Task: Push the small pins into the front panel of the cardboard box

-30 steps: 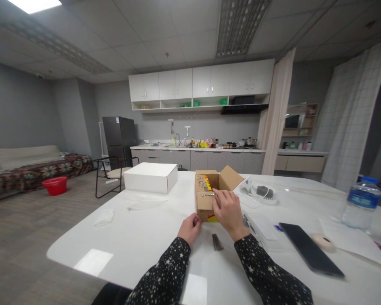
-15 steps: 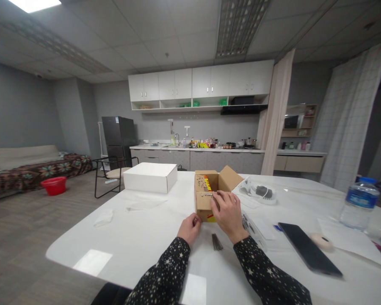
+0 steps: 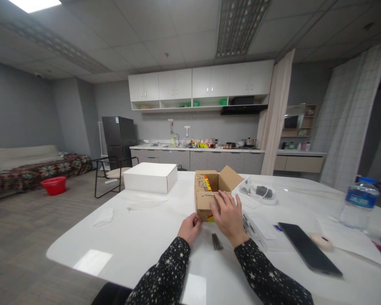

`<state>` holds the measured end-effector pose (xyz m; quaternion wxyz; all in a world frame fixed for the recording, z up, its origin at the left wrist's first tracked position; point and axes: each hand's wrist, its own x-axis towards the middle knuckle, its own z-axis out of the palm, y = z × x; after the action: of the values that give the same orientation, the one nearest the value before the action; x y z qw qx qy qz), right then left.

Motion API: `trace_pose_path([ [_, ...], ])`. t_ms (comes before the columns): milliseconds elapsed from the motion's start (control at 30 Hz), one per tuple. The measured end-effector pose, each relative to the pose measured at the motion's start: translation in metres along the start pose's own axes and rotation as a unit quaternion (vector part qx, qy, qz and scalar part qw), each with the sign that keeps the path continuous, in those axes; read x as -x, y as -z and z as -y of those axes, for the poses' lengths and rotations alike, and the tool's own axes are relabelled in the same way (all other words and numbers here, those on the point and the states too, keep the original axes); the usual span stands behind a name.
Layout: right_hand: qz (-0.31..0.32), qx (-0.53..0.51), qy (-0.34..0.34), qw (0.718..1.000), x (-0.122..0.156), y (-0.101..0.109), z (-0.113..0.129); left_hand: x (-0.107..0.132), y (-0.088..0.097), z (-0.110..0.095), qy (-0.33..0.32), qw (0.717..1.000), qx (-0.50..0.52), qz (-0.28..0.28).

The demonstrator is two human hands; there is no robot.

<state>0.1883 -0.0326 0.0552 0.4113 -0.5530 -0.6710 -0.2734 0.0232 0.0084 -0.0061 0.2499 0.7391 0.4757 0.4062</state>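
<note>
An open cardboard box (image 3: 205, 202) with yellow and red print stands in front of me on the white table. Small metal heads dot its left flap, and a row of them runs along the near top edge. My right hand (image 3: 229, 214) rests on the box's near right part, fingers stretched and apart. Against the near left corner of the box, my left hand (image 3: 189, 228) is closed, fingers curled together; whatever they may hold is too small to make out. A small bundle of thin dark metal pins (image 3: 216, 241), perhaps nails or screws, lies on the table between my wrists.
A white box (image 3: 150, 178) stands at the far left of the table (image 3: 139, 241). To the right are a clear plastic case (image 3: 257, 231), a white tray with a grey item (image 3: 264, 192), a dark phone (image 3: 309, 249), a round beige object (image 3: 321, 241) and a water bottle (image 3: 359, 203).
My right hand's fingers have spread and flattened onto the box, drawing slightly away from the row of metal heads. The left hand and the box have stayed in place.
</note>
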Motion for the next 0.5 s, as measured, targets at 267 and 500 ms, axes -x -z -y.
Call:
trace_pose_path([
  [267,-0.028,-0.065,0.048,0.996,0.003,0.008,0.007,0.001,0.0,0.001,-0.003,1.0,0.007,0.004],
  [500,-0.04,-0.158,0.127,0.978,0.011,0.017,0.027,0.001,0.0,-0.001,-0.015,1.0,0.014,0.003],
])
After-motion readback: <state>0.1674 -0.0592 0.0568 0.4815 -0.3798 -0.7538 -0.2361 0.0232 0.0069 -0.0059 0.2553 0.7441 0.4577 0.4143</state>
